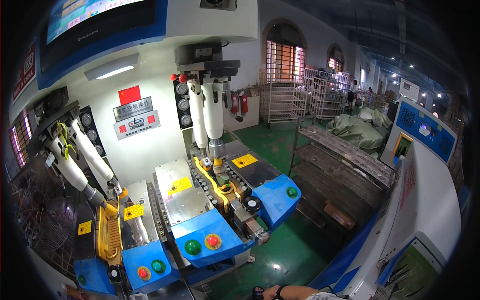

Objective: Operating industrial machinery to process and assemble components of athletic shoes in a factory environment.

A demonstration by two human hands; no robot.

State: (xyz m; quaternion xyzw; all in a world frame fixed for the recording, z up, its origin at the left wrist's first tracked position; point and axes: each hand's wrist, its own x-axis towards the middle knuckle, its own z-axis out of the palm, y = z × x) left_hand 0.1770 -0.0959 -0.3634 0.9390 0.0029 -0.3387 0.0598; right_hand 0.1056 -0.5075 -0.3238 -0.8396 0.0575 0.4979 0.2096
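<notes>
Green floor (295,250) lies open between press machine (210,220) and rack (340,175) (hands unseen).

Blue press station (215,230) with green and red buttons, front edge nearest.

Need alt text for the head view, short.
A blue and white press machine with two stations, each with red and green buttons and yellow moulds, stands on a green floor. Only a forearm with a wristband shows at the bottom edge; metal racks stand to the right.
</notes>
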